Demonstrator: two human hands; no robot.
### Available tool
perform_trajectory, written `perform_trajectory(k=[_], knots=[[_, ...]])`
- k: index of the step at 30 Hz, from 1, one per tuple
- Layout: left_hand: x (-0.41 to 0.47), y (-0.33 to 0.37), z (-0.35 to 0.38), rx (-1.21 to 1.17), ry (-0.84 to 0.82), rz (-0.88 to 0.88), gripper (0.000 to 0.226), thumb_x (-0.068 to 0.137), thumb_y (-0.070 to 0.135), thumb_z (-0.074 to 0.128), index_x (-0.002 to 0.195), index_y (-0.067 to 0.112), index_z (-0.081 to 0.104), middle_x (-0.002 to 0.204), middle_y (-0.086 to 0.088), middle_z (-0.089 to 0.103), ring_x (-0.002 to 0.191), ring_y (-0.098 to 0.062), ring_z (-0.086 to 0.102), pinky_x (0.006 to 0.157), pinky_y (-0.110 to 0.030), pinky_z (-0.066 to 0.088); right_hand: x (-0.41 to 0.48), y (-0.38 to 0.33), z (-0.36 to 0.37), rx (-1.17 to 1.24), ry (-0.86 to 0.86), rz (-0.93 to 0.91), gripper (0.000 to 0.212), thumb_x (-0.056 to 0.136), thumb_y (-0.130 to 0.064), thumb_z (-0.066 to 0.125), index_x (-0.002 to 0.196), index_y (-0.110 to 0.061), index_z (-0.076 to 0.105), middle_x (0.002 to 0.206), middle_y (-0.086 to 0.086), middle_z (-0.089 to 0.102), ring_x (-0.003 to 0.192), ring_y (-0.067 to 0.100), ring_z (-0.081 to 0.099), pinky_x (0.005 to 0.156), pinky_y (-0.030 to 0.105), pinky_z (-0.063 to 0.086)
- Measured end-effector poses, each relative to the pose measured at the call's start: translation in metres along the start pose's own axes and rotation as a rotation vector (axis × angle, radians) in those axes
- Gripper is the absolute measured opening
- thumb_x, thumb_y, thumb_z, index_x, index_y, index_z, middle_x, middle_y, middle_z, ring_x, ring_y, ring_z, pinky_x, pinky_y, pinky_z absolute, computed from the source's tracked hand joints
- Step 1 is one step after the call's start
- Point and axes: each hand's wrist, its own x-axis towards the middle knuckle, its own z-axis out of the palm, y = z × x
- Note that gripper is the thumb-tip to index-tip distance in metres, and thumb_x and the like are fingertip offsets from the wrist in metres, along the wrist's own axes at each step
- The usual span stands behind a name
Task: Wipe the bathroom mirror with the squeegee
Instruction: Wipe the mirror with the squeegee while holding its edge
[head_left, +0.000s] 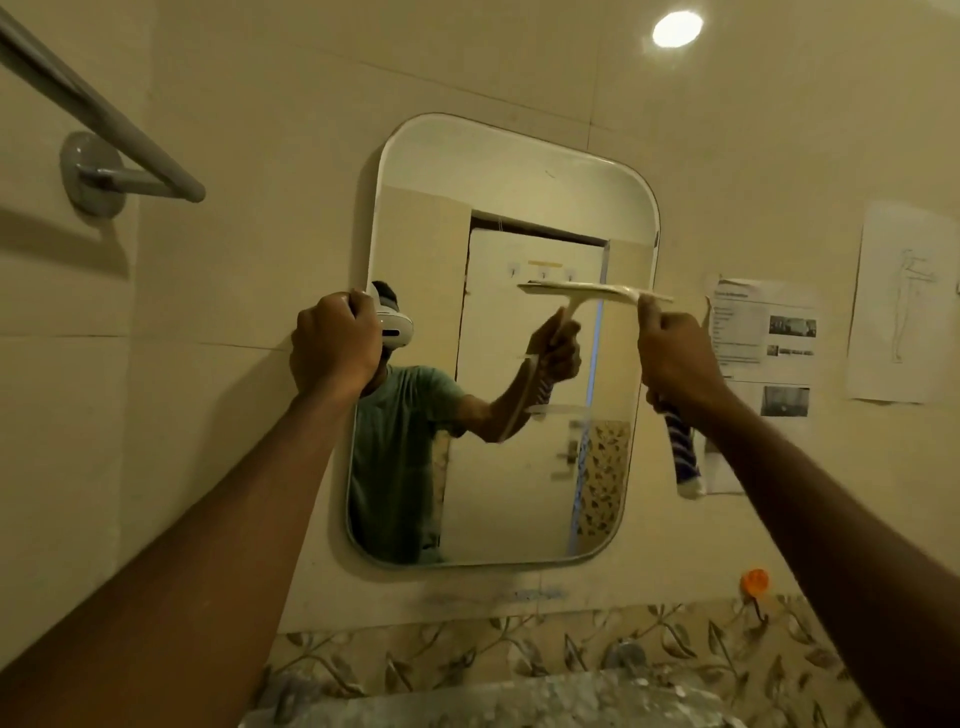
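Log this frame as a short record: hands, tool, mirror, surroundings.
left hand: grips the left edge of the mirror
right hand: grips the squeegee by its striped handle
squeegee blade: level, at the mirror's right edge, about mid height
mirror: upright, rounded corners, on a tiled wall
surroundings: towel bar upper left; papers on the wall right of the mirror; orange hook below them

Dim yellowish light from a round ceiling lamp (677, 30); wide-angle bending at edges, blurred bottom.
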Motion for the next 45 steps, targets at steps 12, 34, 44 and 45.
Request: perform_trajectory(k=[12,34,44,45], knots=[[-0.013,-0.015,0.000,0.002,-0.039,-0.046,0.045,0.099,0.034,0.035,0.099,0.004,0.068,0.102,-0.021,0.068,0.095,-0.038,0.063,0.070,-0.035,0.044,-0.140,0.085,0.050,-0.141,-0.153,0.179,0.061,0.101,-0.046,0.027,0.069,-0.007,0.062,0.059,0.009,0.062,0.041,0.016,0.052,0.039,0.027,0.044],[-0.041,-0.037,-0.010,0.033,-0.143,-0.093,0.046,0.100,0.035,0.035,0.095,0.007,0.071,0.095,-0.017,0.068,0.083,-0.031,0.058,0.066,-0.034,0.036,-0.127,0.085,0.038,0.003,-0.084,0.163,0.064,0.101,-0.048,0.029,0.073,0.000,0.061,0.058,0.010,0.054,0.045,0.019,0.046,0.046,0.031,0.044],[-0.052,-0.054,-0.010,0.034,-0.163,-0.067,0.043,0.101,0.034,0.037,0.094,0.006,0.068,0.080,-0.010,0.062,0.072,-0.020,0.052,0.061,-0.029,0.034,-0.165,0.103,0.087,0.000,-0.011,0.206,0.057,0.102,-0.042,0.028,0.065,-0.008,0.056,0.057,0.013,0.060,0.042,0.021,0.051,0.042,0.032,0.041],[-0.053,-0.055,-0.010,0.032,-0.164,-0.063,0.043,0.101,0.034,0.037,0.094,0.006,0.068,0.079,-0.009,0.062,0.072,-0.020,0.053,0.061,-0.029,0.034,-0.179,0.106,0.091,-0.036,-0.015,0.213,0.056,0.102,-0.041,0.028,0.059,-0.011,0.049,0.052,0.008,0.052,0.041,0.017,0.043,0.044,0.030,0.035]])
